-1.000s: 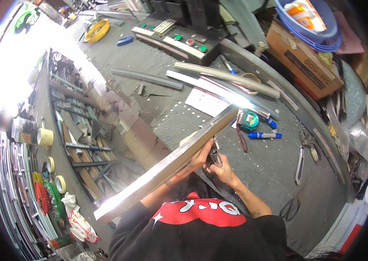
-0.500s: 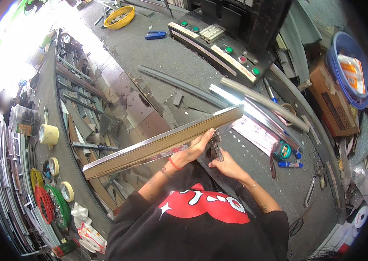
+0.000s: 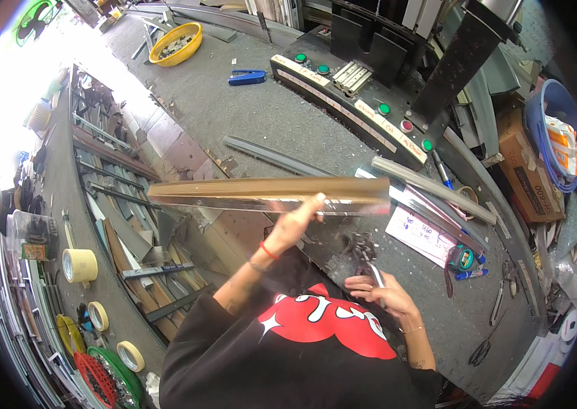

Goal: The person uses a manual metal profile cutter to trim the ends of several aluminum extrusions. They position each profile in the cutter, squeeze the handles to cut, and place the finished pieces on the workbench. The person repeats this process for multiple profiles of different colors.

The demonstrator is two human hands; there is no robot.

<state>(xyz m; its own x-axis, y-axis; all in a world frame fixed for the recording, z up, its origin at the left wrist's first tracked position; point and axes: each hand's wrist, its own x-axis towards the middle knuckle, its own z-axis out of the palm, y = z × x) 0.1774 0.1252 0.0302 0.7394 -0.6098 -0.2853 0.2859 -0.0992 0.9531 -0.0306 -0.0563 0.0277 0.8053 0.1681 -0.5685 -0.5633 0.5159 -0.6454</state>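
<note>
My left hand (image 3: 291, 226) is closed around a long profile bar (image 3: 261, 189), brown along its face with a shiny metal strip on its lower side. The bar lies nearly level across the view, raised over the bench, and motion blurs it a little. Below the bar's right end, my right hand (image 3: 389, 294) holds a metal plier-like hand tool (image 3: 365, 253). Its dark head is smeared by motion and stands apart from the bar. Some fingers of this hand stretch along the handle.
On the grey bench (image 3: 234, 112) lie loose metal profiles (image 3: 432, 187), a written sheet (image 3: 411, 238), a tape measure (image 3: 462, 258) and a blue stapler (image 3: 247, 78). A machine panel with buttons (image 3: 350, 102) stands behind. Offcuts (image 3: 121, 225) fill the rack at left, beside tape rolls (image 3: 80, 265).
The bar has swung from a slant to nearly level. My right hand and the tool have come away from it, down and to the right.
</note>
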